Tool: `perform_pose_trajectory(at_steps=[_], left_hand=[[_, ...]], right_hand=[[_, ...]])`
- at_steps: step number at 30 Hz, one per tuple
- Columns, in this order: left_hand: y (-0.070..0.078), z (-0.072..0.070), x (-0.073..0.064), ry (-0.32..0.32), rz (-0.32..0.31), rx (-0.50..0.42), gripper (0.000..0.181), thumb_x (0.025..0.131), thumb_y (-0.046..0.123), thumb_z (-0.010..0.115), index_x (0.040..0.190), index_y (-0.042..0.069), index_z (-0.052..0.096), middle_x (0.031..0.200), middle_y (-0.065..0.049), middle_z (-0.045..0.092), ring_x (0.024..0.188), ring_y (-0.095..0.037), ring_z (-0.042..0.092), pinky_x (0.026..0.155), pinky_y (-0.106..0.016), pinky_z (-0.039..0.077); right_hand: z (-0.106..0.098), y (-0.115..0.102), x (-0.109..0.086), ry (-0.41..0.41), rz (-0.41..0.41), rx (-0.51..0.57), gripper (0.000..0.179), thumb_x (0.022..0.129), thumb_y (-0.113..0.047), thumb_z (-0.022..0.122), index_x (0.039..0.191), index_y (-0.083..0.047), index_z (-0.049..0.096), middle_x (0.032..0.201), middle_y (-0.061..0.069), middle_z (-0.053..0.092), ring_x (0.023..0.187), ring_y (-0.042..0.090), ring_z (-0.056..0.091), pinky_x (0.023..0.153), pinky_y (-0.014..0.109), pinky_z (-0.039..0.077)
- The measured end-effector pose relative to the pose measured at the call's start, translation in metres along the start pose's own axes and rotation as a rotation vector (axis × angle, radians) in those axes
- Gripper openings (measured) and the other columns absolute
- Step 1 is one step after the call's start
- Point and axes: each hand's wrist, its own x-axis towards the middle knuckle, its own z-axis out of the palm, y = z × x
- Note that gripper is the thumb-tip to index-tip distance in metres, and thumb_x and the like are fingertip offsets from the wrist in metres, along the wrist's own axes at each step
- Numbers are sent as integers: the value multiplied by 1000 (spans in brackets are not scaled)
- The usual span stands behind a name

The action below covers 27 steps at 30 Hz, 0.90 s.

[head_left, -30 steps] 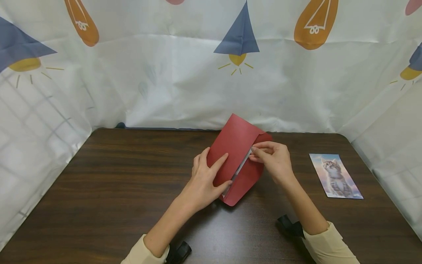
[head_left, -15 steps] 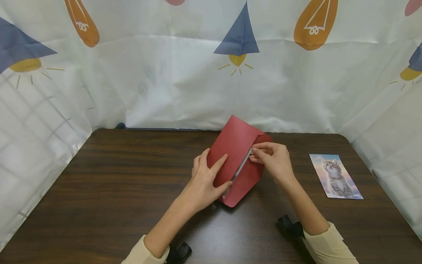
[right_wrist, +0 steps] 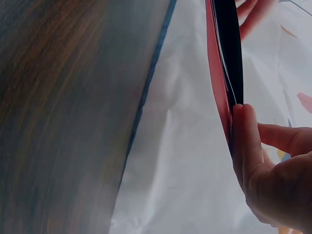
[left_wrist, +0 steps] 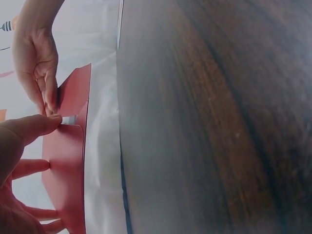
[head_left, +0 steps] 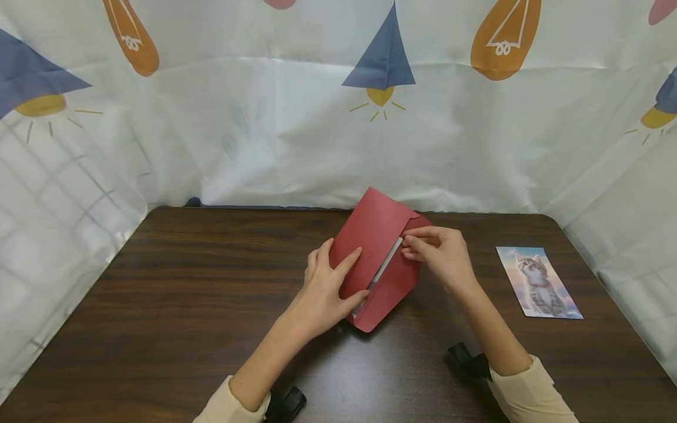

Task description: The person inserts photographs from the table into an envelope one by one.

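Observation:
A red envelope (head_left: 365, 235), tilted and raised at its far end, is held over the middle of the table. The pale edge of a card (head_left: 388, 258) shows in its opening; the rest of that card is hidden inside. My left hand (head_left: 322, 296) holds the envelope's left side, index finger on its face and thumb at the opening. My right hand (head_left: 441, 255) pinches at the far end of the opening, at the pale card's end; what lies between the fingertips is mostly hidden. In the right wrist view, thumb and finger meet at the envelope's (right_wrist: 218, 73) edge.
A kitten picture card (head_left: 539, 283) lies face up at the right of the dark wooden table (head_left: 185, 317). A white printed curtain (head_left: 317, 135) hangs behind the table and along both sides. Black straps (head_left: 468, 359) sit at both wrists.
The envelope and my left hand have shifted slightly left and down. My right hand stays nearly in place, its fingertips still at the opening.

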Motion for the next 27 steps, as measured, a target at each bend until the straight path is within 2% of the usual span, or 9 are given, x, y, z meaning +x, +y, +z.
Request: perform_pose_trajectory(at_steps=[4,10,20,27], left_hand=[[-2,-2,1,-20,-2,-1,71,89,26,87,152,10,57,161,-31,30,144,-51,31,104,-65,48],[-5,-5,2,-45,4,-25,71,89,26,87,152,11,57,161,-32,30,145,-52,29,103,-64,50],[-8,-7,3,-86,3,-42,73,91,28,85,155,15,54,163,-30,29,147,-49,29,104,-59,51],[-12,-8,3,-56,1,-41,73,89,28,86,154,13,55,162,-29,31,146,-48,30,101,-57,54]], right_hand=[[-5,-1,0,-11,-27,-7,30,103,-1,65,124,20,65,110,23,76,81,7,76,80,27,62],[-17,-4,3,1,-61,-24,31,103,-6,67,124,18,66,98,4,77,81,8,75,77,29,63],[-42,-4,7,147,-132,-151,35,104,-20,69,126,8,69,89,-13,75,77,7,75,74,25,62],[-55,0,12,237,-231,-294,34,104,-23,69,126,2,71,92,-21,70,79,-2,71,72,18,58]])
